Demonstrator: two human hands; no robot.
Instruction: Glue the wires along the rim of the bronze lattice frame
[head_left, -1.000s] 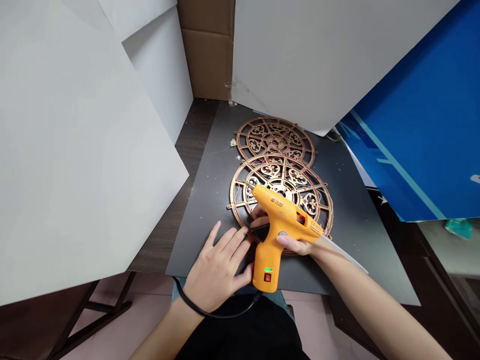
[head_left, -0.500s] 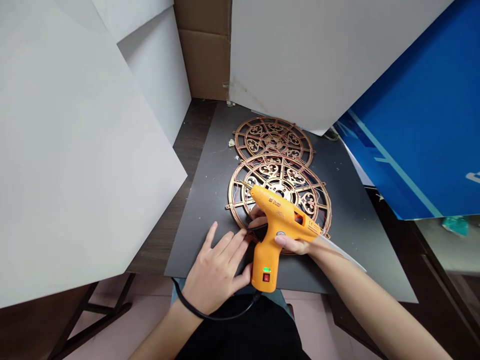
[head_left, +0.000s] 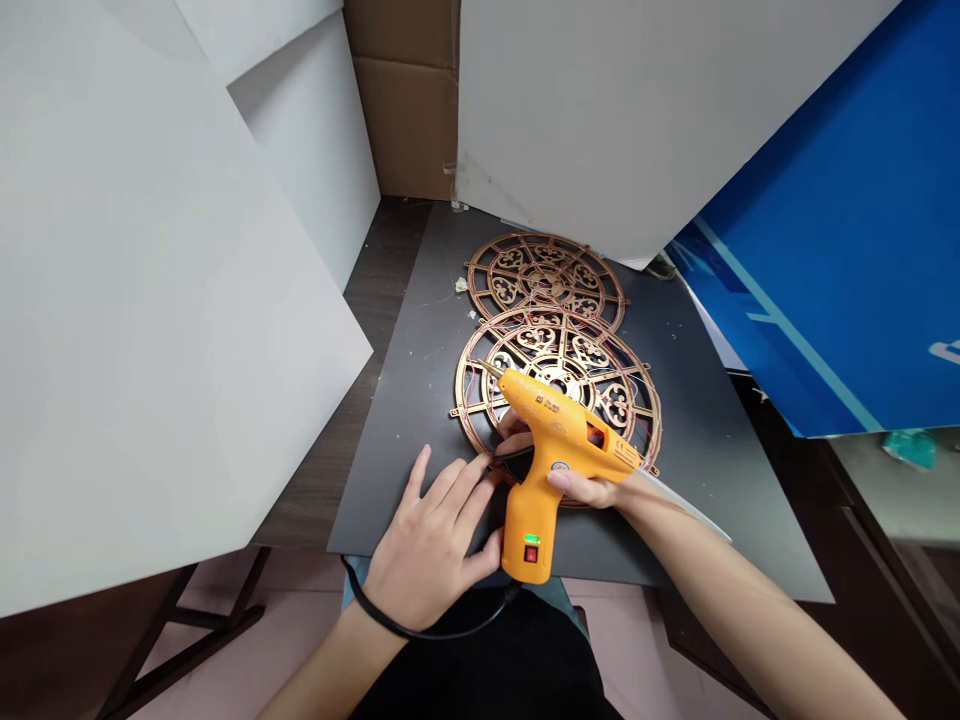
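My right hand (head_left: 581, 488) grips an orange hot glue gun (head_left: 555, 445) with a green light lit on its handle. Its nozzle points at the left rim of a copper-coloured round ornate frame (head_left: 600, 375) lying on a black mat (head_left: 420, 400). A second round frame (head_left: 546, 275) lies just behind it, partly overlapped. My left hand (head_left: 431, 545) rests flat on the mat, fingers spread and reaching the near edge of the front frame. The gun's black cord (head_left: 427, 628) loops under my left wrist.
Large white boards (head_left: 150, 320) lean on the left and another white board (head_left: 637, 110) stands behind. A blue board (head_left: 847, 260) leans at the right. A cardboard box (head_left: 409, 100) stands at the back. Small glue scraps lie on the mat near the rear frame.
The glue gun and both hands have barely shifted; the view has drifted slightly, moving everything a little left and down.
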